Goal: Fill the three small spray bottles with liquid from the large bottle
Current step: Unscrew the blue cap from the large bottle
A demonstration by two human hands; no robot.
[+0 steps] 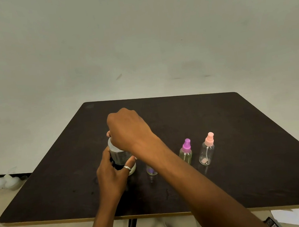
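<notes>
- The left hand [112, 171] wraps its fingers round the body of the large bottle [120, 155], translucent plastic with a grey label, which stands upright on the dark brown counter [243, 158], left of centre.
- The right hand [128, 128] arches over that bottle's top with its fingers curled down round it; the cap itself is hidden.
- To the right stand three small clear bottles in a row:
  - the nearest bottle [151, 172] is mostly behind the right forearm;
  - the purple-capped spray bottle [185, 153] holds yellowish liquid;
  - the pink-capped spray bottle [206, 151] looks empty.
- The step in hand seems to be twisting the large bottle's cap, though I cannot tell whether on or off.
- Next, the pink-capped bottle probably needs its spray head unscrewed, then a slow, steady pour into its narrow neck.
</notes>
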